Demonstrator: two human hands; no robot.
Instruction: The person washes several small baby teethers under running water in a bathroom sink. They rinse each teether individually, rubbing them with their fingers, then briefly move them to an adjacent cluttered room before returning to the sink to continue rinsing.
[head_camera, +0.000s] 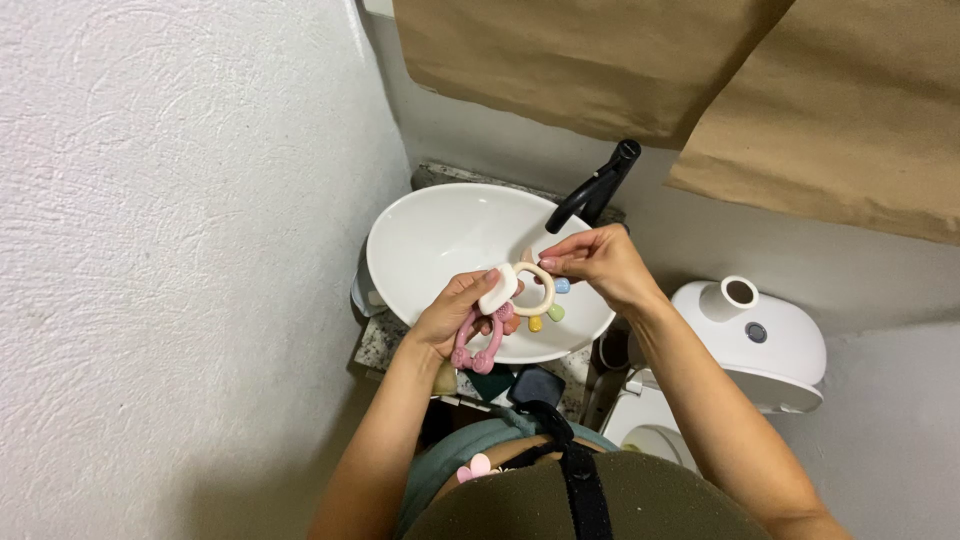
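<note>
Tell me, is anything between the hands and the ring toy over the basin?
Nothing visible. The left hand holds the white bar and pink toy; the right hand touches the ring toy directly, above the white basin.

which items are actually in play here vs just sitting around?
In play:
- left hand: white soap bar, pink ring toy
- right hand: cream ring toy with coloured beads
- white basin beneath

Sitting around:
- black faucet
- white toilet tank
- brown paper sheets
</note>
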